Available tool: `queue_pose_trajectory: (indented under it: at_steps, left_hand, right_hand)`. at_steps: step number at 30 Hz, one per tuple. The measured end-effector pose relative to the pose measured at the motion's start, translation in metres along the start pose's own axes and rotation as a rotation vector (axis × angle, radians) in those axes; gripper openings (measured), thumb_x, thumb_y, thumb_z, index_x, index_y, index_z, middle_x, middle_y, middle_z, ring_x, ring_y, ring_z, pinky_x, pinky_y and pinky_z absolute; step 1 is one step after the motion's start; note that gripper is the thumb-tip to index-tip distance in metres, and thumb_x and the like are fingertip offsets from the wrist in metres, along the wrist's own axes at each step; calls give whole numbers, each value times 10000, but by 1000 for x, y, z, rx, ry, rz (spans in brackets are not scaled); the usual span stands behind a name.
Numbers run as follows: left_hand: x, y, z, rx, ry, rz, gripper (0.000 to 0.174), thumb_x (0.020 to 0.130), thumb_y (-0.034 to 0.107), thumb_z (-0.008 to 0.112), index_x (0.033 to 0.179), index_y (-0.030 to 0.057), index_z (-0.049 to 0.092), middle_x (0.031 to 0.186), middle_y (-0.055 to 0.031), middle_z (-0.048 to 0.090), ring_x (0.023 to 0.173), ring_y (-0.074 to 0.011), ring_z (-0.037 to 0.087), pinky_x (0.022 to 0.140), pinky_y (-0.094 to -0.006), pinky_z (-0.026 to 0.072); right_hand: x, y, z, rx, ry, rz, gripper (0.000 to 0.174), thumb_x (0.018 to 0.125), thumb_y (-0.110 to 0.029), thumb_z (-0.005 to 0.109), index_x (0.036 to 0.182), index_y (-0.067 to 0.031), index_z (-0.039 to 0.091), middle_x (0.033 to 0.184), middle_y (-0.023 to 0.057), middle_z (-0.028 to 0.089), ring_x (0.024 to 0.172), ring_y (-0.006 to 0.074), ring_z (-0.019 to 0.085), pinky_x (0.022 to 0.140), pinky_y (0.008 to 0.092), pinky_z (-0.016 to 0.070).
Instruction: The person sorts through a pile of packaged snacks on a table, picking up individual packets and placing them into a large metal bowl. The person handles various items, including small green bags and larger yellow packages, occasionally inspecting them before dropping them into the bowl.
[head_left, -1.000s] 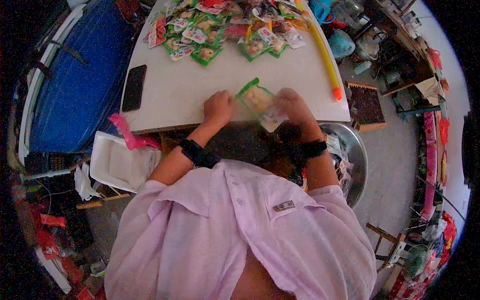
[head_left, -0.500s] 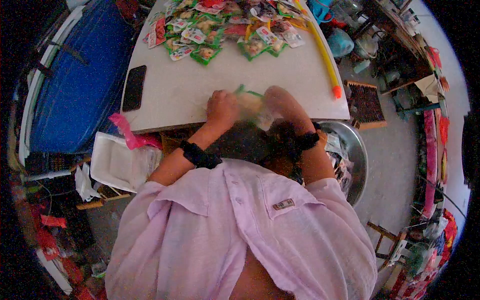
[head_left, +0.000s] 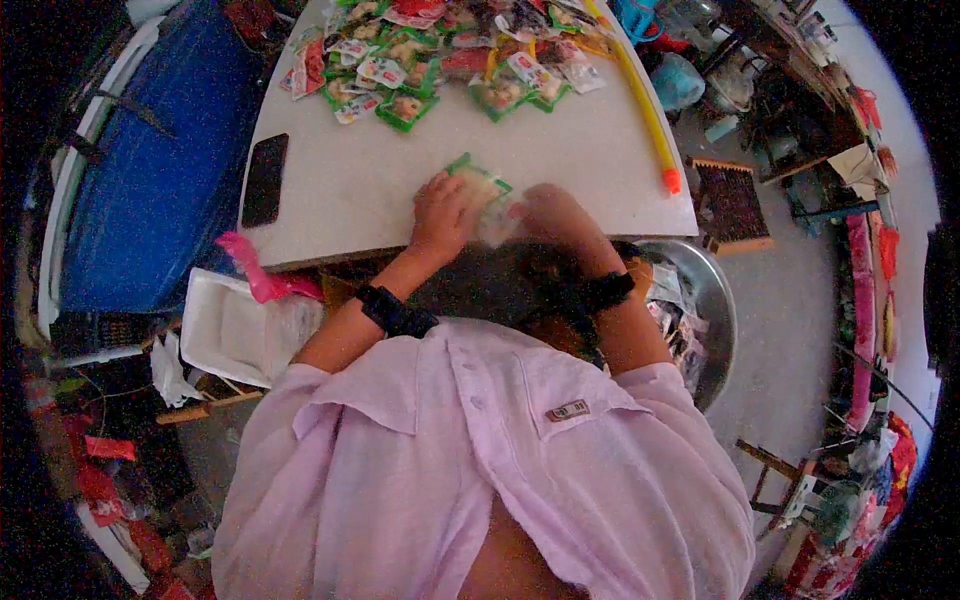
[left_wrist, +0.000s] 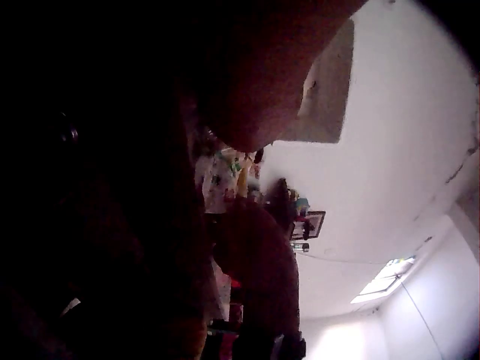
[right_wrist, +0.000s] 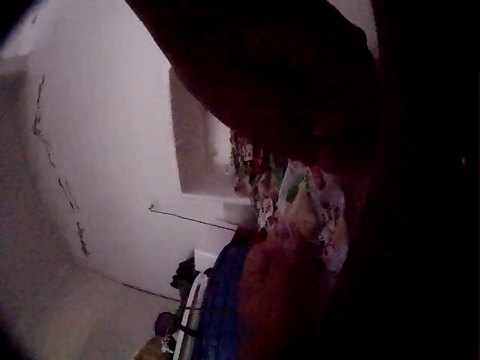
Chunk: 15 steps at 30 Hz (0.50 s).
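Green-edged packet [head_left: 487, 196] gripped by left hand [head_left: 444, 220] fingers; right hand [head_left: 558, 220] blurred, grip unclear.

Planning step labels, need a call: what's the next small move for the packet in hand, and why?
Probably ease the green-edged packet farther in over the table with the left hand. Its lower end looks close to the near edge, and the left fingers lie on it. The right hand is beside it but blurred, so I wouldn't count on its grip.
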<state>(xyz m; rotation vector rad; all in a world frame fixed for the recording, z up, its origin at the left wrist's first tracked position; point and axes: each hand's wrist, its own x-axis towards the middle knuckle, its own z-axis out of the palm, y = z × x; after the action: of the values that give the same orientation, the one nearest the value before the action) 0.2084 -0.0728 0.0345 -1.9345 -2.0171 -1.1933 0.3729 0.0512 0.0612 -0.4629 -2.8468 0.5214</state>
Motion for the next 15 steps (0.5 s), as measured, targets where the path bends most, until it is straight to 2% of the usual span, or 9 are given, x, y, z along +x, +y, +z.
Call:
queue_pose_trajectory:
  at_steps: [1, 3, 4, 5, 7, 10, 12, 14, 15]
  left_hand:
    - [-1, 0, 1, 17, -10, 5, 102, 671, 115, 510, 720, 28, 493, 1005, -154, 457, 985, -340, 381, 842, -436, 277]
    - [-2, -2, 3, 45, -17, 23, 104, 674, 116, 505, 733, 32, 492, 1016, -148, 454, 1004, -337, 368, 857, -444, 254]
    - [-4, -4, 5, 56, -16, 34, 106, 673, 115, 502, 741, 33, 492, 1020, -144, 452, 1012, -335, 362, 861, -448, 244]
    - [-4, -3, 3, 67, -17, 45, 109, 673, 114, 500, 748, 35, 492, 1024, -141, 451, 1020, -334, 356, 866, -452, 234]
    - [-2, 4, -3, 83, -62, 49, 121, 671, 109, 497, 766, 35, 493, 1026, -134, 451, 1026, -330, 352, 868, -454, 227]
    - [-3, 2, -4, 87, -45, 82, 137, 673, 108, 489, 787, 33, 493, 1024, -127, 453, 1026, -324, 351, 870, -455, 222]
    - [-1, 0, -3, 98, -26, 97, 165, 679, 123, 472, 813, 29, 499, 999, -124, 458, 1010, -313, 356, 861, -445, 226]
    - [1, 4, -6, 124, -32, 93, 216, 688, 149, 445, 853, 25, 509, 952, -121, 466, 982, -294, 363, 843, -425, 233]
    - [2, 7, -8, 115, -89, 63, 187, 696, 133, 448, 837, 23, 502, 971, -125, 463, 988, -302, 366, 852, -432, 233]
  right_hand:
    - [-2, 4, 2, -256, 43, -235, 207, 705, -186, 529, 747, 13, 490, 576, 64, 484, 490, 154, 463, 443, 280, 372]
    - [2, -20, -15, 60, -64, -42, 232, 697, -199, 541, 777, 14, 496, 611, 77, 507, 513, 159, 473, 452, 287, 378]
    - [7, -28, -14, 167, -57, 85, 248, 696, -227, 537, 764, 9, 502, 623, 97, 511, 535, 191, 478, 474, 305, 383]
    - [12, -35, -13, 276, -36, 213, 266, 695, -255, 533, 752, 4, 509, 636, 116, 515, 557, 223, 483, 497, 324, 389]
    - [22, -40, 4, 384, 133, 528, 338, 697, -356, 506, 673, -19, 527, 651, 180, 507, 623, 345, 493, 577, 393, 404]
    - [28, -37, 24, 547, 238, 495, 361, 688, -360, 513, 667, 0, 517, 658, 190, 506, 632, 346, 494, 564, 392, 398]
    - [34, -22, 54, 548, 379, 360, 352, 685, -352, 516, 660, 0, 515, 666, 187, 510, 662, 340, 495, 578, 385, 398]
    - [37, -30, 45, 508, 329, 357, 332, 683, -336, 519, 656, -6, 518, 678, 179, 516, 692, 333, 494, 600, 380, 398]
    - [37, -32, 30, 465, 211, 419, 316, 683, -325, 519, 655, -11, 523, 685, 172, 520, 707, 330, 491, 614, 379, 397]
